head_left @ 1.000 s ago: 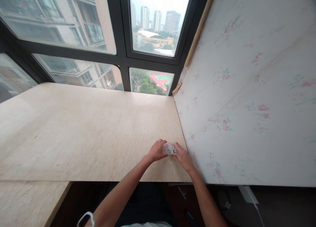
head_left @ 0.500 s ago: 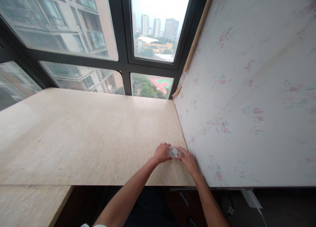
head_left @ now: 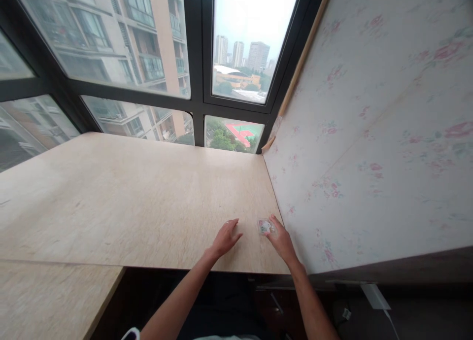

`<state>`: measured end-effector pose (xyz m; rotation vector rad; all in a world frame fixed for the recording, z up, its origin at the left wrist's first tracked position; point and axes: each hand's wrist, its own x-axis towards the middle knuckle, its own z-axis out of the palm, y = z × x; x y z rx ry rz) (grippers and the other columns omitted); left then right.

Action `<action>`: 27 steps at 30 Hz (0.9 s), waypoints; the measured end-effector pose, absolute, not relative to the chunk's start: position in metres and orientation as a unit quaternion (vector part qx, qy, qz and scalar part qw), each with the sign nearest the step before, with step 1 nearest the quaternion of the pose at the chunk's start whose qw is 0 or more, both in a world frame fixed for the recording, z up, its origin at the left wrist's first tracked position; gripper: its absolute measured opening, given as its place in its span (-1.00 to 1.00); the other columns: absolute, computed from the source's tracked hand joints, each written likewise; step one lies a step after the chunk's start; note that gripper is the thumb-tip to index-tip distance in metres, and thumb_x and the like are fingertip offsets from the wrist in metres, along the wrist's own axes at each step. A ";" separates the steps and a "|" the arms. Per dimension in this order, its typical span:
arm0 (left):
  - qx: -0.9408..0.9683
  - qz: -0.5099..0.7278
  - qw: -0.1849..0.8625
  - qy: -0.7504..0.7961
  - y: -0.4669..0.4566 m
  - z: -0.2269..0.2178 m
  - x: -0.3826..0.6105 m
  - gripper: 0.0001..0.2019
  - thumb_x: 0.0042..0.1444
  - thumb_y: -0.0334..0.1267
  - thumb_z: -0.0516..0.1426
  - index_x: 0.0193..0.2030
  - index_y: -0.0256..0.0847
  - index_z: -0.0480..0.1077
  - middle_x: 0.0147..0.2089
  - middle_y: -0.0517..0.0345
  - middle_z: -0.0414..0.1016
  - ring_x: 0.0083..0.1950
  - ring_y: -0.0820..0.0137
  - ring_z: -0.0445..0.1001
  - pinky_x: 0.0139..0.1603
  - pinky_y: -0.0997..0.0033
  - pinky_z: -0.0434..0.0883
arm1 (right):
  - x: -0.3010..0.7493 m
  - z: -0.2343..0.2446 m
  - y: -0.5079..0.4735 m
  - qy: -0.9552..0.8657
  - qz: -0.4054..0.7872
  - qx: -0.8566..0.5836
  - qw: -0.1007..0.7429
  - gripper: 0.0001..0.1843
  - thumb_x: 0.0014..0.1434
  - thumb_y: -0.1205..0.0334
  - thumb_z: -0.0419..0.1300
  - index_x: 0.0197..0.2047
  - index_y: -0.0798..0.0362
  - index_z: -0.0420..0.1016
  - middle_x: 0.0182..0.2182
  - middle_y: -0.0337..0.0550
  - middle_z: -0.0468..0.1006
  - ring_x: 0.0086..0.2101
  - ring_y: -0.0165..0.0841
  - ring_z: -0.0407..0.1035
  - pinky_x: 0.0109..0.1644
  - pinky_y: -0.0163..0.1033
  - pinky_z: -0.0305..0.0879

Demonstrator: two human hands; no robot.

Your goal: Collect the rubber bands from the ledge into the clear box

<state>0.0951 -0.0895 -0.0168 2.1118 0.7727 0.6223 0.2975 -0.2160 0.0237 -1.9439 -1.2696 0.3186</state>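
clear packet [head_left: 266, 226] lies flat on the worktop [head_left: 129, 197] by the flowered wall [head_left: 351, 157]. right hand [head_left: 281, 239] loose, fingertips on its edge; left hand [head_left: 226, 237] spread flat nearby. looks like the placing step; lifting it would need an edge pinch.

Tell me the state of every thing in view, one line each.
Left hand: open, fingers spread, holding nothing, low at the table.
Right hand: open, fingertips touching the clear case.
Clear case: lying flat on the table, beside the floral wall panel.
Window: looks shut.
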 end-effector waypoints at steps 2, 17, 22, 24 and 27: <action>0.812 0.285 0.385 0.334 -0.088 -0.020 0.066 -0.71 0.14 -0.25 0.06 0.00 -0.22 0.33 -0.06 0.00 0.44 -0.07 0.31 0.44 -0.01 0.22 0.38 | 0.265 0.028 -0.217 -0.510 0.102 -0.746 0.416 -0.55 0.13 0.15 0.09 0.08 0.09 0.37 0.13 0.01 0.33 0.13 -0.22 0.20 0.23 -0.05 0.08; 0.806 0.325 0.350 0.349 -0.125 -0.011 -0.044 -0.79 0.22 -0.34 -0.06 -0.20 -0.21 0.39 -0.18 0.01 0.42 -0.10 0.31 0.38 -0.06 0.24 0.37 | 0.136 -0.023 -0.189 -0.531 0.036 -0.789 0.308 -0.38 0.28 -0.06 -0.13 -0.70 0.10 0.21 -0.71 -0.22 0.23 -0.63 -0.46 0.04 -0.48 -0.31 -0.13; 0.823 0.307 0.329 0.346 -0.125 -0.006 -0.045 -0.80 0.21 -0.37 -0.04 -0.23 -0.20 0.41 -0.17 0.01 0.40 -0.10 0.31 0.37 -0.06 0.26 0.38 | 0.134 -0.022 -0.190 -0.531 0.034 -0.788 0.309 -0.36 0.27 -0.09 -0.12 -0.74 0.10 0.16 -0.74 -0.23 0.15 -0.64 -0.47 -0.02 -0.50 -0.29 -0.17; 0.828 0.300 0.326 0.342 -0.126 -0.004 -0.046 -0.80 0.21 -0.38 -0.04 -0.24 -0.20 0.42 -0.16 0.01 0.40 -0.08 0.32 0.38 -0.04 0.26 0.39 | 0.135 -0.022 -0.192 -0.535 0.036 -0.784 0.312 -0.35 0.26 -0.09 -0.12 -0.75 0.10 0.12 -0.75 -0.25 0.09 -0.65 -0.48 -0.05 -0.51 -0.29 -0.18; 0.833 0.292 0.327 0.339 -0.128 -0.003 -0.053 -0.79 0.21 -0.37 -0.03 -0.25 -0.18 0.43 -0.05 0.00 0.39 0.00 0.31 0.37 0.04 0.25 0.38 | 0.137 -0.022 -0.196 -0.543 0.073 -0.775 0.315 -0.36 0.25 -0.11 -0.11 -0.75 0.09 0.05 -0.73 -0.28 0.01 -0.65 -0.49 -0.08 -0.52 -0.29 -0.19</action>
